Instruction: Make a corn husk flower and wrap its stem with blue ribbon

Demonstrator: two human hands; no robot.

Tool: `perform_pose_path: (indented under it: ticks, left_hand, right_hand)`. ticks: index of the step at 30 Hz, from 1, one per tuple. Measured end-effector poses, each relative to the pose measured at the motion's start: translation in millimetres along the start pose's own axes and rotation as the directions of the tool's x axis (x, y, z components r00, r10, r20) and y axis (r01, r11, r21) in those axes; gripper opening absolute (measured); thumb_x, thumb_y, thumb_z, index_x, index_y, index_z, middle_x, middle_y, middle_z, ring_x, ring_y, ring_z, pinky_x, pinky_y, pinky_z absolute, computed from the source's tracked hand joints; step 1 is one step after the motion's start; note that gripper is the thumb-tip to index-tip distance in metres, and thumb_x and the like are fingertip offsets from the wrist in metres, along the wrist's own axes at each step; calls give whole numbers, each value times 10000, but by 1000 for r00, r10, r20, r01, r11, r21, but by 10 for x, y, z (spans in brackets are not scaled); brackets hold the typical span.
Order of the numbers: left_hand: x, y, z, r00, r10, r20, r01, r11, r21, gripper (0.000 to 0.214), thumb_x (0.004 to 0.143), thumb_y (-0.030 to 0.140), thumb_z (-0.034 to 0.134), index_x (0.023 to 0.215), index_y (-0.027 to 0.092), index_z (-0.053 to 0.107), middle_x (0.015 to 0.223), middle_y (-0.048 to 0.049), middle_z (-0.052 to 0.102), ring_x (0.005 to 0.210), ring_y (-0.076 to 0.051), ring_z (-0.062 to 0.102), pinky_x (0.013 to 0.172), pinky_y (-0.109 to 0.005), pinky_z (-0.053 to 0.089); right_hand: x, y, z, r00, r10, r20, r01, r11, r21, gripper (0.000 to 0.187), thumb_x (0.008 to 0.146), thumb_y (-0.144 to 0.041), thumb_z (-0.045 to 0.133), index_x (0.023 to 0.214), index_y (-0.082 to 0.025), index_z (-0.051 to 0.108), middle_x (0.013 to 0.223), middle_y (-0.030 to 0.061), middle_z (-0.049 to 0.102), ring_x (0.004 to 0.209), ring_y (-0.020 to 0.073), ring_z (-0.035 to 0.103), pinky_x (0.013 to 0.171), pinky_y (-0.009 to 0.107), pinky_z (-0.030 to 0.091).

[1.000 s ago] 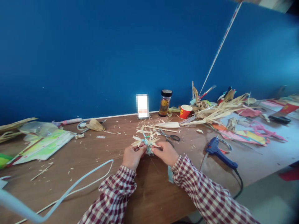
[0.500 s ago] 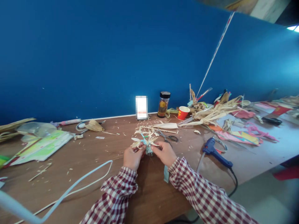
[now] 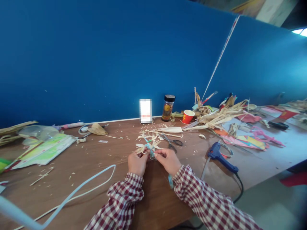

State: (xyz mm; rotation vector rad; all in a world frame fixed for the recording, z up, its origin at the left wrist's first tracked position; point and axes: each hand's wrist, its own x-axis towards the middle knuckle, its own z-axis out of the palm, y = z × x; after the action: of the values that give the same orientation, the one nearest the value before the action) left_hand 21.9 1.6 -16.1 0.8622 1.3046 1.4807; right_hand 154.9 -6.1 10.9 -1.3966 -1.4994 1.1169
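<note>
Green and white are shown on a flat packet (image 3: 51,148) at the far left of the frame, laid on the brown bench (image 3: 83,156). Below it, a white cord (image 3: 69,196) is looped across the lower left. At the centre, a small bundle (image 3: 149,146) of pale husk strips and light-blue wrapping is held between both hands. Its left side is pinched by the left hand (image 3: 138,164), thumb and fingertips drawn together; its lower right side is gripped likewise by the right hand (image 3: 169,160). The bundle is judged light, soft where wrapped and probably brittle at the splayed husk ends; it is best held gently by the bound middle, since loose tips could be cracked. Beyond the right hand, scissors (image 3: 169,140) are laid, with a lidded jar (image 3: 167,111) and red cup (image 3: 187,118) placed higher up. A blue glue gun (image 3: 218,154) is rested at the right.
</note>
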Motion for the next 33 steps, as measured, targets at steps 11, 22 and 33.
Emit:
perform_pose_path:
  ticks: [11, 22, 33]
  left_hand:
    - [-8, -18, -5, 999, 39, -6, -38, 995, 96, 288, 574, 323, 693, 786, 127, 694, 763, -78, 709, 714, -201, 648, 632, -277, 501]
    - [-37, 44, 2, 995, 101, -12, -98, 981, 166, 253, 566, 287, 689, 766, 131, 704, 776, -80, 712, 746, -218, 650, 704, -307, 495]
    - [-46, 214, 50, 998, -58, -24, 55, 989, -134, 292, 491, 251, 751, 745, 122, 682, 719, -33, 697, 664, -141, 629, 727, -285, 495]
  right_hand:
    - [-228, -111, 73, 975, -216, -45, 181, 901, -395, 249, 788, -307, 489, 940, -201, 654, 832, 47, 668, 735, 163, 587, 661, 244, 415]
    - [-394, -284, 161, 961, -246, 124, 250, 595, -764, 243, 830, -289, 440, 1037, -218, 547, 879, 42, 618, 813, 166, 559, 658, 241, 378]
    - [-768, -482, 189, 827, -234, 511, 561, 391, -730, 151, 787, -222, 516, 714, -170, 637, 706, 71, 636, 700, 205, 560, 547, 284, 357]
